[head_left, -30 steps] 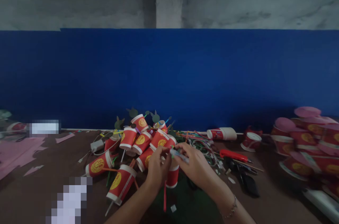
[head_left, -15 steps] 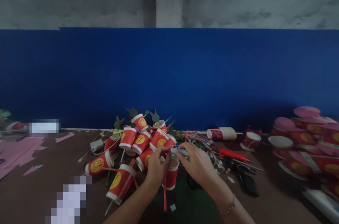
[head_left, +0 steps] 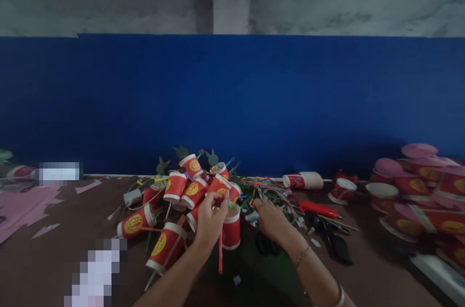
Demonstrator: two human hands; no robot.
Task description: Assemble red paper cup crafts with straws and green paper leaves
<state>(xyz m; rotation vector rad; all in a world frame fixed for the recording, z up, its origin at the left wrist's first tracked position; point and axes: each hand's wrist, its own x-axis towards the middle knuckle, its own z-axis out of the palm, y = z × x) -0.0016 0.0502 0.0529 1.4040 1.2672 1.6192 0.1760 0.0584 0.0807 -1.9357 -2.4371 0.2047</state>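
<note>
My left hand (head_left: pixel 212 217) is pinched at the bent green straw (head_left: pixel 229 200) above the rim of a red paper cup (head_left: pixel 232 232). The cup is upright beside the fingers, and a pink-red straw (head_left: pixel 220 253) hangs down in front of it. To the right, my right hand (head_left: pixel 272 220) is palm down with its fingers curled by a thin orange straw (head_left: pixel 255 186). Under those fingers a pale tube (head_left: pixel 252 217) sticks out; whether it is gripped or just lies there is hidden. More red cups with yellow emblems (head_left: pixel 172 186) are heaped left of my hands.
Black scissors (head_left: pixel 267 244), a red tool (head_left: pixel 318 208) and a black object (head_left: pixel 337 244) lie right of centre. Red cups with pink discs (head_left: pixel 417 186) are stacked at the far right. Pink paper (head_left: pixel 27 205) covers the left side. A blue wall panel (head_left: pixel 232 103) stands behind.
My right hand has moved away from the left, and the pale tube that was between both hands is now low by the right fingers. My left hand and its cup have shifted slightly.
</note>
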